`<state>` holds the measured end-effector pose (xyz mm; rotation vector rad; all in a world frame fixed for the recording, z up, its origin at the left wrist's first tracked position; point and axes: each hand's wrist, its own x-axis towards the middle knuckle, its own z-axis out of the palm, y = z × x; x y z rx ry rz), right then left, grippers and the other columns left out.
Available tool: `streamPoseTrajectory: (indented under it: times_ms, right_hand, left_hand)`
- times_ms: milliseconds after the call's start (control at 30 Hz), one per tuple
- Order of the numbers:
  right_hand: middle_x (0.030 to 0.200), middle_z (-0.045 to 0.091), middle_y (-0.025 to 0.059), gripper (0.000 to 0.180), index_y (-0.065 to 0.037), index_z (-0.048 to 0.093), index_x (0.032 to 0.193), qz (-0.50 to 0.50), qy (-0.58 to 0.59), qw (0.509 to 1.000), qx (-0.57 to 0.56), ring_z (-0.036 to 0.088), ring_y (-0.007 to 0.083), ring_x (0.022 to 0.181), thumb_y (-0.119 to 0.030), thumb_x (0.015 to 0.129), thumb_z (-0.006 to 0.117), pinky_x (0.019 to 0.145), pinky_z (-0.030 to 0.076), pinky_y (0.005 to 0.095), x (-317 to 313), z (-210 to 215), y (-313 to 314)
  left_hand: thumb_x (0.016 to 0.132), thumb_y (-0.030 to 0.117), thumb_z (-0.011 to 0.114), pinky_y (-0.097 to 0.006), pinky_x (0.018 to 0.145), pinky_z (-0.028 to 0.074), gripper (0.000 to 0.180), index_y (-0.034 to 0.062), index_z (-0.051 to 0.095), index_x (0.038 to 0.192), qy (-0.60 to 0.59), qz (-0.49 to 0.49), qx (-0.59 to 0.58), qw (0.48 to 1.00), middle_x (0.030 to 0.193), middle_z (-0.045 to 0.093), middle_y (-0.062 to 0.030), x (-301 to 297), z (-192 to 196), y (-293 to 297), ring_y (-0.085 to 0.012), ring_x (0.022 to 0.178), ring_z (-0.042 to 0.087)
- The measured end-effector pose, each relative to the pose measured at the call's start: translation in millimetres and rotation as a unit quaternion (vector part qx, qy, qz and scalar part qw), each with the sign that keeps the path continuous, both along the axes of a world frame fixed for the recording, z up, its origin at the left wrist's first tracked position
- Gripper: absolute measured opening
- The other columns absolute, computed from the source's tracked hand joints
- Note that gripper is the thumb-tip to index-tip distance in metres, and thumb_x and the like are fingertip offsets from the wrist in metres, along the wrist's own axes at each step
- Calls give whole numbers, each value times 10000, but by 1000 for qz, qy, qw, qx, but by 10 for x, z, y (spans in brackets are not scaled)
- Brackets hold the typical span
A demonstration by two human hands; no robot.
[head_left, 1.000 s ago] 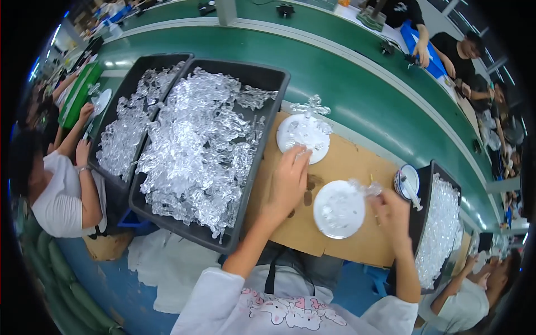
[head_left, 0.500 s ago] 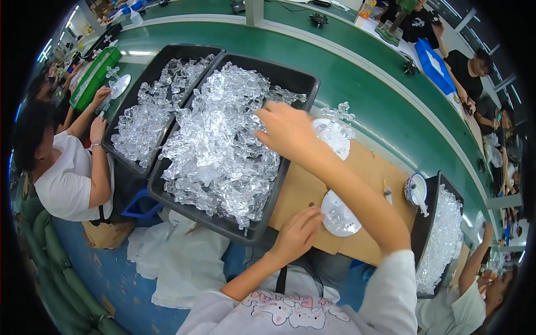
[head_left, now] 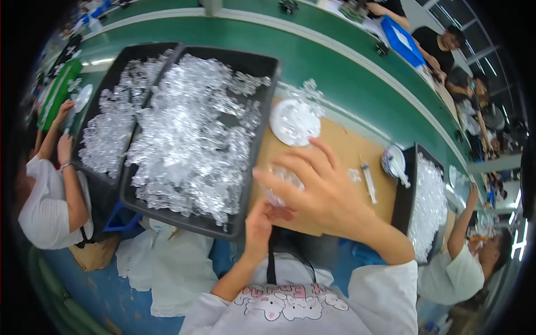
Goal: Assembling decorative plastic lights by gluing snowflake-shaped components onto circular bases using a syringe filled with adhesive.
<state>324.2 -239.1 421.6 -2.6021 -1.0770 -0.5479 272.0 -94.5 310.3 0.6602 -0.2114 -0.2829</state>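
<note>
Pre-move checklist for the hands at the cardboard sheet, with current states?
1. Right hand over the clear plastic piece, fingers spread: ok.
2. Firm hold on that piece: cannot tell, the palm hides it.
3. Left hand under the right, at the cardboard sheet's near edge: ok.
4. White disc lies apart from both hands: ok.
5. Syringe lies just right of the right hand: ok.
6. Big black tray heaped with clear parts: ok.

- The tray (head_left: 262,139) was black, heaped with clear, glittering plastic pieces (head_left: 184,139)
- The conveyor belt (head_left: 335,72) was green with a white edge stripe
- The board (head_left: 346,151) was tan cardboard brown
- The round disc (head_left: 294,121) was white
- The sweatshirt (head_left: 296,304) was white, patterned with pink cartoon animals
- The floor (head_left: 100,279) was blue
</note>
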Motion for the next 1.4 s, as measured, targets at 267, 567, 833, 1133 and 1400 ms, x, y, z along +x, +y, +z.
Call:
streamPoseTrajectory:
  times_ms: [267,567,833,1133,1400]
  right_hand:
    - [1294,453,130,622,-176,567,1253,-198,202,959,27,405,317,1227,-83,654,706,1045,284,535,-1201,-180,-725]
    - [1381,418,172,642,46,494,1268,-302,355,641,609,461,222,1233,-50,694,767,964,426,354,-1600,-568,-1119]
    - [872,662,72,293,39,605,1112,-431,308,637,559,598,91,717,-65,840,642,675,481,225,-947,-1019,-1411]
    - [854,654,51,185,28,624,968,-442,322,659,516,565,68,698,-97,839,668,663,454,202,-751,-1126,-1359]
    - [887,656,36,248,56,618,1031,-499,254,708,430,582,64,789,-99,849,683,708,455,195,-843,-1116,-1148]
  left_hand:
    - [826,88,675,-277,813,471,445,-7,517,1231,-85,-242,217,942,1047,636,-79,-248,22,-424,-134,898,607]
    - [776,80,700,-320,728,500,369,17,597,1124,-339,-298,320,833,936,651,-123,33,-53,-645,-264,819,632]
    - [762,-24,679,-306,677,478,257,23,645,1012,-278,117,483,822,971,639,-103,318,-190,-632,-228,797,596]
    - [776,28,657,-375,826,458,322,13,604,1093,-292,100,489,816,1049,596,-108,411,-391,-623,-307,998,549]
    - [778,58,658,-391,886,454,351,28,591,1120,-353,98,491,790,1072,597,-95,461,-510,-880,-303,1099,529]
